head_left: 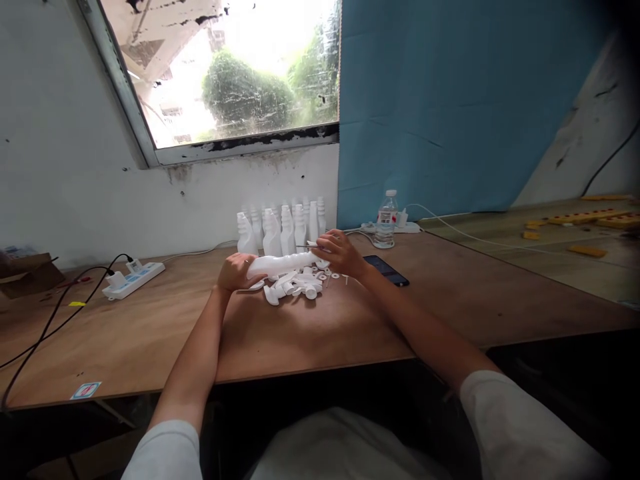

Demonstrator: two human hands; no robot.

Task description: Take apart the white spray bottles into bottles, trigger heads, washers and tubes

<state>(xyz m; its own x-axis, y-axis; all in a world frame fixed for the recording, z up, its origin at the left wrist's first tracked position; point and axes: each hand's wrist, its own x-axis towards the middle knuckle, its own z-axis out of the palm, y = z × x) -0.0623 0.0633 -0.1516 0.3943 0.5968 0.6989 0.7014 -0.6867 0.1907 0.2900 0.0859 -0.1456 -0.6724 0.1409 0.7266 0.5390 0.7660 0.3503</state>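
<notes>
The bottle was held sideways between the two hands, above the bench. The left hand was curled round its wide left end; the right hand was at its neck, pinching a thin piece too small to identify. White parts lay just nearer; upright bottles stood farther off.

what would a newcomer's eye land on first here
Probably the bright window above the table, beside the big blue sheet on its right. Then the white bottle held sideways in the left grip, by a pile of loose white parts, with upright white bottles standing behind it near the wall.
</notes>
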